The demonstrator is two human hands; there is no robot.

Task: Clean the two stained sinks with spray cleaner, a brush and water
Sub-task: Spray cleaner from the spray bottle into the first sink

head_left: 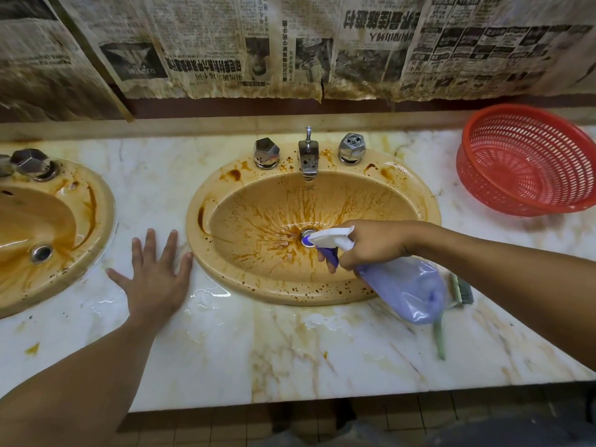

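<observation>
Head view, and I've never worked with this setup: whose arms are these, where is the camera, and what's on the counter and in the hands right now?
There is no robot here. The single picture comes from a wide-angle camera worn on a person's head, looking down at their own arms. The left hand lies flat, fingers spread, on the wet marble counter between the left sink and the right sink, both tan and streaked with brown stains. The right hand grips a purple spray bottle, its white nozzle aimed into the right sink below the tap, a finger on the trigger. A green-handled brush lies on the counter behind the bottle, partly hidden by it. A red plastic basket stands at the far right. Old newspaper covers the wall.
</observation>
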